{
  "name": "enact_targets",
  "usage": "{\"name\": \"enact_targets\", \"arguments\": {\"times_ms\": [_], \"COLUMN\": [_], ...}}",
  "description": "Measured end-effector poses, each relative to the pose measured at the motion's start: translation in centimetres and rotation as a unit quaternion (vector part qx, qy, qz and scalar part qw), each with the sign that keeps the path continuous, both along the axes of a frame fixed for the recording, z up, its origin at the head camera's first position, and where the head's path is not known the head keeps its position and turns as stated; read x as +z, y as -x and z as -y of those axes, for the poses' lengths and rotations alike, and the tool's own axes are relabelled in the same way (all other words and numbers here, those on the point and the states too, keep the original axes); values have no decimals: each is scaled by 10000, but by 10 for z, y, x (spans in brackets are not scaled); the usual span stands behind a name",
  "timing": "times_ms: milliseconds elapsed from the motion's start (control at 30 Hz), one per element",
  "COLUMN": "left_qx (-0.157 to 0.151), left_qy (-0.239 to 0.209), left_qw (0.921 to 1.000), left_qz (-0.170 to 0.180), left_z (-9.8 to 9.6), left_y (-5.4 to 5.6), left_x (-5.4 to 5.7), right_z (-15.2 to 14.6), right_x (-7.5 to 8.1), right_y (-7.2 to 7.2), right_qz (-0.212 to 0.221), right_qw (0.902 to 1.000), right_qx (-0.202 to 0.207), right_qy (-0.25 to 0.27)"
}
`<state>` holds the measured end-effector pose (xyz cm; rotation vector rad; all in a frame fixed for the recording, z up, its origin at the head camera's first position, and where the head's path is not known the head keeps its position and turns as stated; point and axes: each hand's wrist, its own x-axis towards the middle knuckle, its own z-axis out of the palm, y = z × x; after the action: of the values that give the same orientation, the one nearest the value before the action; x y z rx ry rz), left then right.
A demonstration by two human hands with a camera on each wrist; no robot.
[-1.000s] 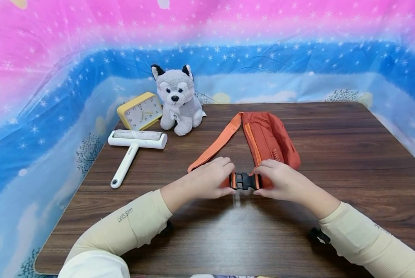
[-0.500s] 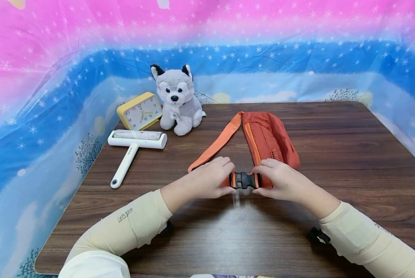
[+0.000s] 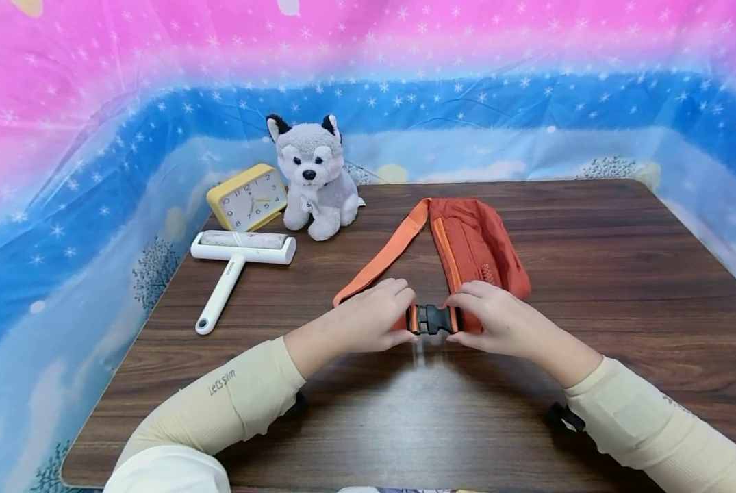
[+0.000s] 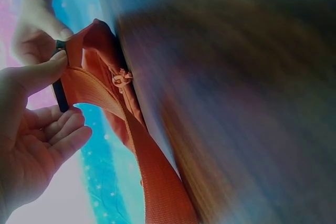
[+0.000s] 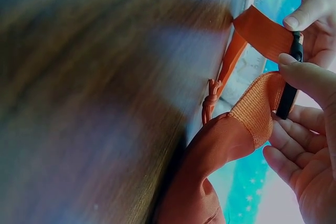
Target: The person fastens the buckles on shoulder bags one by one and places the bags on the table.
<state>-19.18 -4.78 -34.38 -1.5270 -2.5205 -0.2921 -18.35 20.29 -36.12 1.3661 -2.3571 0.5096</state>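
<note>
An orange-red waist bag (image 3: pixel 481 239) lies on the table, its orange strap (image 3: pixel 383 257) looping out to the left. At the front, both ends of the strap meet at a black side-release buckle (image 3: pixel 432 320), whose two halves are joined. My left hand (image 3: pixel 376 316) pinches the buckle's left end between thumb and fingers. On the other end, my right hand (image 3: pixel 497 318) pinches in the same way. In the left wrist view the strap (image 4: pixel 123 108) rises from the table to the buckle (image 4: pixel 61 77). A knotted cord pull (image 5: pixel 210 100) hangs from the bag in the right wrist view.
A white lint roller (image 3: pixel 235 263) lies at the left of the wooden table (image 3: pixel 620 274). Behind it stand a yellow alarm clock (image 3: pixel 250 197) and a grey plush husky (image 3: pixel 315 181). A snowflake-patterned cloth (image 3: pixel 466 103) hangs around the table's back and sides.
Both hands keep their hold on the buckle's ends with barely any movement. The bag has shifted very slightly to the left.
</note>
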Motion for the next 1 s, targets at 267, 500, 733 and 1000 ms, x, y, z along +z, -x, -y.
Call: {"name": "enact_targets", "arguments": {"times_ms": [267, 500, 733, 1000], "left_qx": [27, 91, 29, 157], "left_qy": [15, 111, 35, 144], "left_qw": [10000, 9999, 9999, 9996], "left_qz": [-32, -19, -143, -164], "left_z": [0, -1, -2, -3], "left_y": [0, 0, 1, 0], "left_x": [-1, -1, -2, -2], "right_z": [1, 2, 3, 4], "right_x": [-1, -2, -2, -2], "right_y": [0, 1, 0, 0], "right_qz": [-25, -116, -309, -309], "right_qw": [10000, 9998, 9992, 9994], "right_qx": [54, 189, 258, 179], "right_qy": [-11, 18, 68, 50]}}
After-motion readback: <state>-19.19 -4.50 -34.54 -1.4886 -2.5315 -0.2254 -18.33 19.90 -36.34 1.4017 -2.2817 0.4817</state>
